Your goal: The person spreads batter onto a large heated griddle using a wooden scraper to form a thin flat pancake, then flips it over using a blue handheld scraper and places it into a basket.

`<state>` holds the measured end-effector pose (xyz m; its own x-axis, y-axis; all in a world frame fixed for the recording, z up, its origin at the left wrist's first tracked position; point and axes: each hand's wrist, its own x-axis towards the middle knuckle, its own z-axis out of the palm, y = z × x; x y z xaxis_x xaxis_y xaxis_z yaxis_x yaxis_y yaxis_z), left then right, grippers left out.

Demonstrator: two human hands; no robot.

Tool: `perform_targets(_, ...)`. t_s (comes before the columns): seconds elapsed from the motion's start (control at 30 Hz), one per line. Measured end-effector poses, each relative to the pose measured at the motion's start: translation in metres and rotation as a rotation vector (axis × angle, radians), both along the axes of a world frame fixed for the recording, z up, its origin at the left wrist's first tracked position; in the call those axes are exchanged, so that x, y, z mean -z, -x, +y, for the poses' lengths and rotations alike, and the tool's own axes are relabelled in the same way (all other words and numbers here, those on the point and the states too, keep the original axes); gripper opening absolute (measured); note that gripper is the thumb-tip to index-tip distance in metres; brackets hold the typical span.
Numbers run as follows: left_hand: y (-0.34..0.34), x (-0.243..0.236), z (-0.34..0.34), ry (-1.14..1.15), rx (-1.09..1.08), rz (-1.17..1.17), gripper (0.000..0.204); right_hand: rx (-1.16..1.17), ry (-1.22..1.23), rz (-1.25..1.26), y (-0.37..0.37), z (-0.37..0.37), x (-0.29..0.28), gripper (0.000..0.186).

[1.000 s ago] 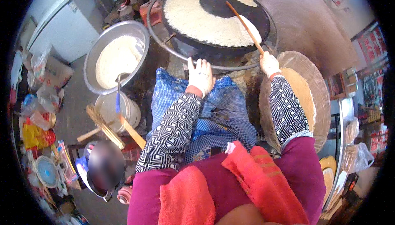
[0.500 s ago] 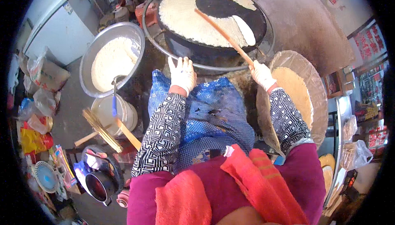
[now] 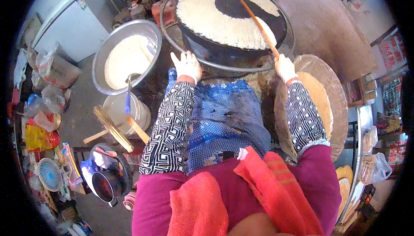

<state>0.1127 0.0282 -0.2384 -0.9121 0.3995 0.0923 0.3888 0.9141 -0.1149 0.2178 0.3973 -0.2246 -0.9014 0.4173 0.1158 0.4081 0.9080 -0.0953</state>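
My left hand [image 3: 188, 66], in a white glove, has its fingers extended at the metal ring [image 3: 235, 70] around the griddle, thumb apart. My right hand [image 3: 285, 68], also gloved, is closed around the lower end of a flat wooden spreader [image 3: 262, 30]. Its far end reaches over the black round griddle [image 3: 230, 6]. Pale batter [image 3: 207, 16] covers most of the griddle, leaving a curved dark patch bare. A smooth white strip of batter [image 3: 268, 31] lies along the spreader's right side.
On the left stand a metal basin [image 3: 97, 65] of batter, a blue-handled ladle [image 3: 128, 102], a white bucket [image 3: 143, 117] and a straw brush [image 3: 113, 128]. A lined round tray [image 3: 338, 70] holding tan flatbread [image 3: 314, 87] sits by my right forearm. A pot [image 3: 105, 186] is lower left.
The spreader has swung more upright, its far end moving right over the dark patch. The white batter strip has shifted and the bare area near the right edge has narrowed.
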Motion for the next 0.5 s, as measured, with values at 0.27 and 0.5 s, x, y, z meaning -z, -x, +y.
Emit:
perform_targets(0.27,-0.044,0.015,0.037,-0.035,0.278,0.038,0.062,0.066,-0.005,0.067,-0.015,0.031,0.020,0.028)
perform_targets(0.5,-0.029,0.013,0.023,-0.018,0.300,0.063,0.053,0.047,0.048,0.050,-0.025,0.028,0.025,0.027)
